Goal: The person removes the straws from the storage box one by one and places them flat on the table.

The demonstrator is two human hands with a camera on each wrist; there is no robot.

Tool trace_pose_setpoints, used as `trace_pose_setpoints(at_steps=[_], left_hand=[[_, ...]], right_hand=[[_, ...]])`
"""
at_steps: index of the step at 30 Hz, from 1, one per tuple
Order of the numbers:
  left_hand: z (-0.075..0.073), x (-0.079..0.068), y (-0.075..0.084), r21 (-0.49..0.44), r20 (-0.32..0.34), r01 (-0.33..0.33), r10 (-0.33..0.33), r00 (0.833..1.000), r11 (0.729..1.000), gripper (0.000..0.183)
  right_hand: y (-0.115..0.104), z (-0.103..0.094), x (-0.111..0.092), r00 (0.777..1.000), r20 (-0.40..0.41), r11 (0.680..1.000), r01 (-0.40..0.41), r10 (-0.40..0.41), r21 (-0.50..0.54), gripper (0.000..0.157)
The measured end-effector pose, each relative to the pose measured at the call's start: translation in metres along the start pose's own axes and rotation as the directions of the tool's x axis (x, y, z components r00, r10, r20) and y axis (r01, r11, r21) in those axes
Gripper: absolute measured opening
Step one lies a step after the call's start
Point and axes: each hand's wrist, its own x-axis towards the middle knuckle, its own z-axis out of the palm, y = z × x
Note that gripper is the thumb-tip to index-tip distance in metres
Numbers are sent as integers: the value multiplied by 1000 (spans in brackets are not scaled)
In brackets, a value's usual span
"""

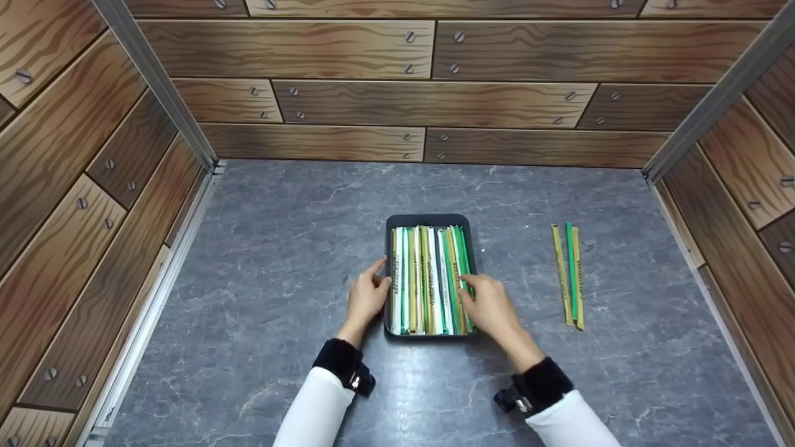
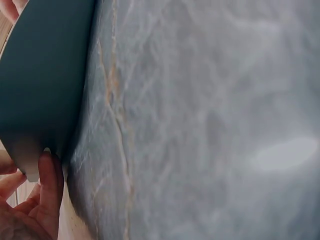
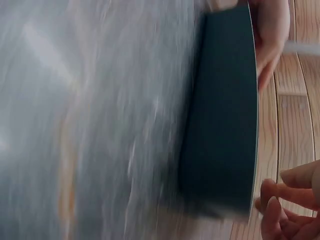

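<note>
A dark rectangular tray (image 1: 427, 220) holds several long, thin wrapped sticks (image 1: 428, 279) in white, green and gold, laid side by side lengthwise. My left hand (image 1: 367, 297) is at the tray's left side, its fingertips right at the rim; the left wrist view has a straight finger (image 2: 50, 182) against the tray wall (image 2: 50, 75). Over the rightmost sticks, my right hand (image 1: 490, 304) has thumb and index fingertips apart, touching down among them. In the right wrist view its loosely bent fingers (image 3: 272, 215) stand beside the tray wall (image 3: 222, 110), with no stick visible between them.
To the right of the tray, two gold sticks (image 1: 562, 273) and a green stick (image 1: 571, 273) lie on the grey marbled table (image 1: 298, 236). Wood-patterned panels (image 1: 348, 102) enclose the back and both sides, with metal posts (image 1: 168, 81) at the corners.
</note>
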Motion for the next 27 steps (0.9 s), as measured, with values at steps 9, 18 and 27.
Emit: trace_pose_setpoints(at_steps=[9,18,27], left_hand=[[0,-1,-1,-20,-3,-4,4,1000,1000,49],[0,0,1,-24,2,8,-8,1000,1000,50],[-1,0,2,1,0,4,-4,1000,1000,49]], right_hand=[[-9,17,4,992,111,971,-36,64,-235,19],[-13,23,2,985,170,931,32,33,-363,25],[-8,22,3,988,152,945,38,12,-324,31]])
